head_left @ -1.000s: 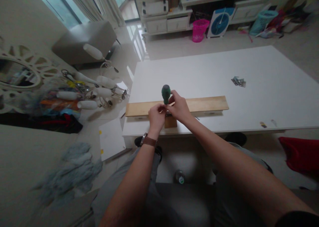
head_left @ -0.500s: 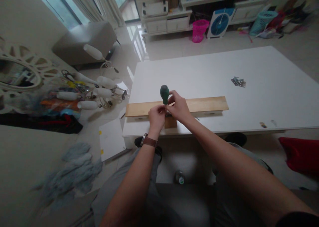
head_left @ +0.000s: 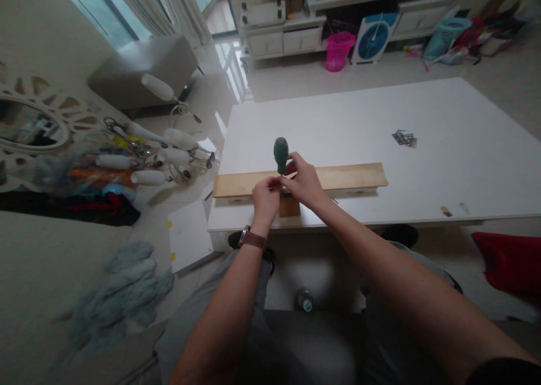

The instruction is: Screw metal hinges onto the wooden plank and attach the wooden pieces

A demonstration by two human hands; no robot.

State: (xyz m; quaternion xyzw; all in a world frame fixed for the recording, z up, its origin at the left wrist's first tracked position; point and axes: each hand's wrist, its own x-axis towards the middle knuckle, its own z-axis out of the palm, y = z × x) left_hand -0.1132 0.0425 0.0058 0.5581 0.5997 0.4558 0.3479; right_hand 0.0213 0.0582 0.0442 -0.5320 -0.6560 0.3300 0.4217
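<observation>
By the right hand (head_left: 305,183), green screwdriver handle (head_left: 281,155) (slightly) higher than before.

A lived-in home

This looks like a living room. Pale curtains (head_left: 182,14) hang by a window (head_left: 93,6), with a padded bench (head_left: 146,68) near them. Across the glossy floor (head_left: 291,82) runs a low white cabinet (head_left: 265,43), a fan (head_left: 373,40) and a pink basket (head_left: 339,51) before it. An ornate-framed mirror (head_left: 26,123) and a branched lamp (head_left: 179,139) sit at left.
</observation>
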